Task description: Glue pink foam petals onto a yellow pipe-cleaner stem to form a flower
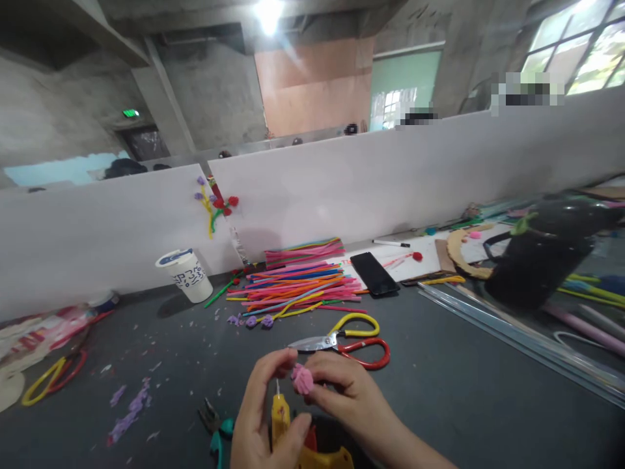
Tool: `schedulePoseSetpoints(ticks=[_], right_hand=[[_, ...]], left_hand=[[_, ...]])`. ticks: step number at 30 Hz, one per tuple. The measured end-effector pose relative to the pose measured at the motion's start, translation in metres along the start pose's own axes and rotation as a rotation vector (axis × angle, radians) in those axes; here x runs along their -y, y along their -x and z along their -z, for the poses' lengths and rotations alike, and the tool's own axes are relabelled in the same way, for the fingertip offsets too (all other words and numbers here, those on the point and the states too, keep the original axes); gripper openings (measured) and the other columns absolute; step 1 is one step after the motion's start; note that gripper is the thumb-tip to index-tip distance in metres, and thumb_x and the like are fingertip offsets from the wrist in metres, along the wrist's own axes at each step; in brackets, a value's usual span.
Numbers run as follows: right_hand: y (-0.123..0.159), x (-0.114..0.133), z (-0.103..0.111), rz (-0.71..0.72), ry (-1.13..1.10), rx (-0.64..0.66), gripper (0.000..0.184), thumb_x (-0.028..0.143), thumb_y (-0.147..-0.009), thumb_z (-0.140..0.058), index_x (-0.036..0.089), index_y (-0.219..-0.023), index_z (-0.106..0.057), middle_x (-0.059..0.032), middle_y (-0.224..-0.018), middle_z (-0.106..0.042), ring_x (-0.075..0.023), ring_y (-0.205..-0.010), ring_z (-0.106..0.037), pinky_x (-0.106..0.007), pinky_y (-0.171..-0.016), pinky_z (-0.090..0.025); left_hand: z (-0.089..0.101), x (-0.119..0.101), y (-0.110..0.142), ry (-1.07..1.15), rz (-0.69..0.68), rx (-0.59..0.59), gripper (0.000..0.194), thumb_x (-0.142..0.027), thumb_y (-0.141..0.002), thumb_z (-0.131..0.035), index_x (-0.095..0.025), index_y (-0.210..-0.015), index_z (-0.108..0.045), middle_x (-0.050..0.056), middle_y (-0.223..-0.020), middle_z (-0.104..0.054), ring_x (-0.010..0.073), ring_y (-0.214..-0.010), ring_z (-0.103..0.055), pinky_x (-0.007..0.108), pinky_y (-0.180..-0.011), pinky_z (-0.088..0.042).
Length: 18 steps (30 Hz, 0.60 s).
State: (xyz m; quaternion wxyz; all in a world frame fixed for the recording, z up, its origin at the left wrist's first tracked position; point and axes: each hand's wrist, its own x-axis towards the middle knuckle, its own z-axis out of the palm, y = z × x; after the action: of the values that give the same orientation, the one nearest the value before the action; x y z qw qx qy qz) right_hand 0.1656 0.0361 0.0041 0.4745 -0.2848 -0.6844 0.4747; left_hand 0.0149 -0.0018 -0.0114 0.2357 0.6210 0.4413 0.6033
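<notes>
My right hand (346, 387) pinches a small pink flower-like bundle (303, 379) of fuzzy stems between thumb and fingertips. My left hand (261, 410) curls around a yellow glue gun (280, 413) with a thin metal tip, its thumb across the lower body. The left index fingertip is close to the pink bundle; contact between them cannot be made out. Just beyond both hands lie scissors (336, 341) with one yellow and one red handle, blades pointing left. Teal-handled pliers (213, 423) rest to the left of my left hand.
Colourful pipe cleaners (297, 286) are heaped beyond the scissors, with a black phone (374, 273) beside them. A paper cup (185, 277) stands at back left. On the right are clear rods (517, 342) and a black jug (532, 254). A white partition (390, 182) borders the table.
</notes>
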Motion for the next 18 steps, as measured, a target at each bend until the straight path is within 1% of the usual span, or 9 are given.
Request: schedulePoseSetpoints(ticks=[1,2,3,6,7,10,13,15,18], right_hand=[[0.001,-0.001,0.0,0.002,0.002,0.015,0.02,0.03,-0.085,-0.06,0.018,-0.073,-0.071,-0.0039,-0.078,-0.07,-0.0163,-0.077,-0.063,-0.028,-0.075,-0.048],[0.003,-0.002,0.0,0.003,0.003,0.033,0.021,0.032,-0.086,-0.06,0.018,-0.074,-0.072,-0.0041,-0.079,-0.07,-0.0165,-0.078,-0.063,-0.029,-0.076,-0.048],[0.003,-0.003,-0.001,0.005,0.003,0.05,0.023,0.034,-0.086,-0.06,0.019,-0.074,-0.072,-0.0042,-0.079,-0.071,-0.0167,-0.08,-0.064,-0.029,-0.078,-0.048],[0.006,-0.005,-0.003,0.012,0.005,0.08,0.024,0.037,-0.087,-0.061,0.019,-0.075,-0.072,-0.0042,-0.08,-0.071,-0.0166,-0.08,-0.064,-0.031,-0.081,-0.047],[0.006,-0.005,-0.004,0.014,0.008,0.081,0.025,0.037,-0.087,-0.061,0.018,-0.075,-0.072,-0.0045,-0.08,-0.07,-0.0166,-0.08,-0.064,-0.031,-0.081,-0.047],[0.007,-0.008,-0.006,0.013,0.02,0.077,0.025,0.035,-0.087,-0.06,0.017,-0.075,-0.071,-0.0053,-0.079,-0.069,-0.0165,-0.078,-0.062,-0.029,-0.077,-0.047],[0.008,-0.009,-0.006,0.008,0.03,0.078,0.024,0.034,-0.088,-0.059,0.017,-0.077,-0.072,-0.0053,-0.08,-0.068,-0.016,-0.078,-0.062,-0.028,-0.075,-0.047],[0.007,-0.01,-0.007,-0.002,0.036,0.078,0.024,0.033,-0.089,-0.058,0.017,-0.079,-0.072,-0.0051,-0.079,-0.068,-0.0155,-0.077,-0.062,-0.027,-0.074,-0.047],[0.006,-0.011,-0.007,-0.019,0.04,0.075,0.025,0.035,-0.09,-0.057,0.017,-0.08,-0.073,-0.0053,-0.079,-0.068,-0.0153,-0.076,-0.062,-0.026,-0.073,-0.048]], left_hand=[[0.003,0.0,0.001,-0.006,-0.031,0.085,0.047,-0.023,-0.077,-0.067,-0.028,-0.123,-0.058,0.007,-0.115,-0.065,0.0231,-0.105,-0.06,0.032,-0.09,-0.048],[0.006,-0.001,0.001,-0.021,-0.087,0.178,0.046,-0.022,-0.076,-0.068,-0.028,-0.12,-0.06,0.006,-0.113,-0.065,0.0237,-0.104,-0.061,0.031,-0.088,-0.049],[0.007,-0.003,0.001,-0.048,-0.105,0.19,0.043,-0.02,-0.076,-0.067,-0.028,-0.118,-0.062,0.006,-0.111,-0.065,0.0233,-0.103,-0.062,0.031,-0.087,-0.05],[0.007,-0.011,0.001,-0.12,-0.111,0.103,0.035,-0.014,-0.076,-0.065,-0.029,-0.108,-0.065,0.003,-0.101,-0.066,0.0197,-0.093,-0.063,0.028,-0.081,-0.051],[0.006,-0.013,0.001,-0.132,-0.119,0.084,0.034,-0.014,-0.076,-0.065,-0.028,-0.107,-0.066,0.003,-0.1,-0.066,0.0196,-0.092,-0.063,0.029,-0.08,-0.051],[0.003,-0.016,0.001,-0.171,-0.15,0.073,0.034,-0.012,-0.074,-0.066,-0.026,-0.106,-0.067,0.004,-0.096,-0.067,0.0209,-0.087,-0.064,0.031,-0.076,-0.052],[0.0,-0.014,0.002,-0.183,-0.157,0.053,0.031,-0.011,-0.074,-0.065,-0.024,-0.103,-0.068,0.005,-0.091,-0.068,0.0213,-0.083,-0.064,0.031,-0.071,-0.052],[-0.001,-0.012,0.002,-0.172,-0.161,0.051,0.03,-0.008,-0.075,-0.064,-0.024,-0.1,-0.068,0.004,-0.088,-0.067,0.0206,-0.082,-0.063,0.03,-0.069,-0.051],[-0.005,-0.009,0.003,-0.128,-0.136,0.011,0.027,-0.008,-0.076,-0.063,-0.024,-0.096,-0.07,0.004,-0.087,-0.067,0.0203,-0.081,-0.062,0.031,-0.07,-0.05]])
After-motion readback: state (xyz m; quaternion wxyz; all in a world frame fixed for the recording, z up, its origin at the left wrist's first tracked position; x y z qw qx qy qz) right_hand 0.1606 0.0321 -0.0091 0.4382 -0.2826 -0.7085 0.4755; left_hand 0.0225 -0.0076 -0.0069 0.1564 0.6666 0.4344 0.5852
